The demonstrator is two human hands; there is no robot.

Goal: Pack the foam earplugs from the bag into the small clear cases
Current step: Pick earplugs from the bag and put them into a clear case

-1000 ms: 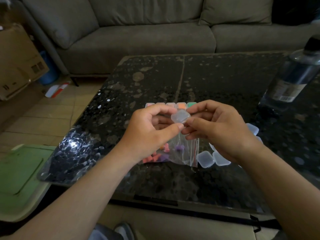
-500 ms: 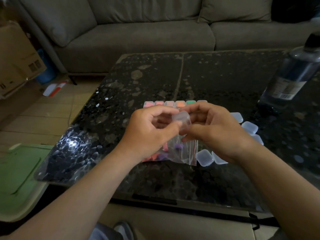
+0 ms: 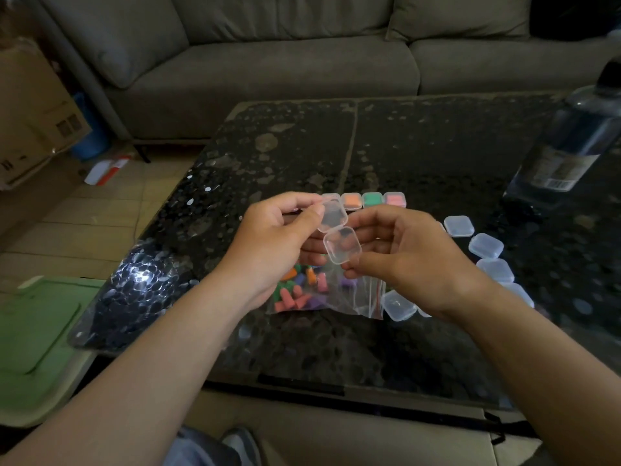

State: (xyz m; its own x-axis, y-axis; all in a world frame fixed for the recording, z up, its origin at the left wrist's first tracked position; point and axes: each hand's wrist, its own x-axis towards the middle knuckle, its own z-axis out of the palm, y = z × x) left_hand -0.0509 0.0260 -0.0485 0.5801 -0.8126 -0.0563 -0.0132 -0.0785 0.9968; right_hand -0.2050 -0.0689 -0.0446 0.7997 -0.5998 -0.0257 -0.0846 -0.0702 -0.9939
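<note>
since before, the case (image 3: 337, 235) has swung open; left hand (image 3: 274, 245) pinches its lid, right hand (image 3: 401, 255) grips the base, seemingly empty.

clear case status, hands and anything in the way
Left hand and right hand both pinch the clear case, open and empty. Earplug bag lies on the table below them. Nothing in the way.

And the clear case (image 3: 342, 245) pops open! A second ago it sat closed between both grips. Now its lid (image 3: 332, 216) stands swung up, pinched by the left grip (image 3: 268, 243), while the right grip (image 3: 410, 257) holds the case itself lower down, the halves meeting only along one edge.
</note>
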